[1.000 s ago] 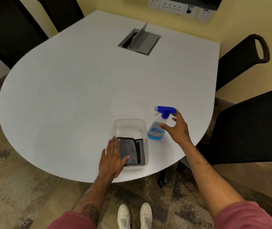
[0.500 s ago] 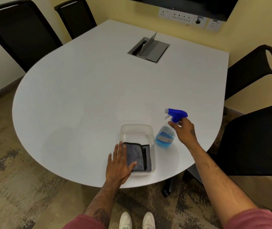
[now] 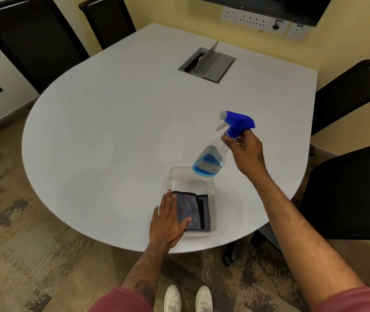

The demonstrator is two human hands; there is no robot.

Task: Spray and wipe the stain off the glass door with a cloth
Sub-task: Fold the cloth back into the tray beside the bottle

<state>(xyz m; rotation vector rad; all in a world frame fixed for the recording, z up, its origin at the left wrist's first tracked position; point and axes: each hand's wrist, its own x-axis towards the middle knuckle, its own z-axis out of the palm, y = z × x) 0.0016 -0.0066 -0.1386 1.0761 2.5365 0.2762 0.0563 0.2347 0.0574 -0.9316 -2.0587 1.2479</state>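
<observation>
A clear spray bottle (image 3: 211,161) with a blue trigger head and blue liquid hangs tilted above the table, held by its neck in my right hand (image 3: 246,152). A folded grey cloth (image 3: 194,210) with a black edge lies in a clear plastic tray (image 3: 212,188) near the table's front edge. My left hand (image 3: 168,224) rests flat on the cloth's left part, fingers spread and thumb on the fabric. No glass door is in view.
The white rounded table (image 3: 116,131) has an open cable box (image 3: 208,64) near its far side. Black chairs stand at the far left (image 3: 33,41) and right (image 3: 350,91). Wall sockets (image 3: 258,19) sit under a dark screen. My white shoes (image 3: 188,298) show below.
My right hand closed on the spray bottle's neck and lifted it off the table, tilting it. The left hand stayed on the cloth in the tray. The camera moved back a little.
</observation>
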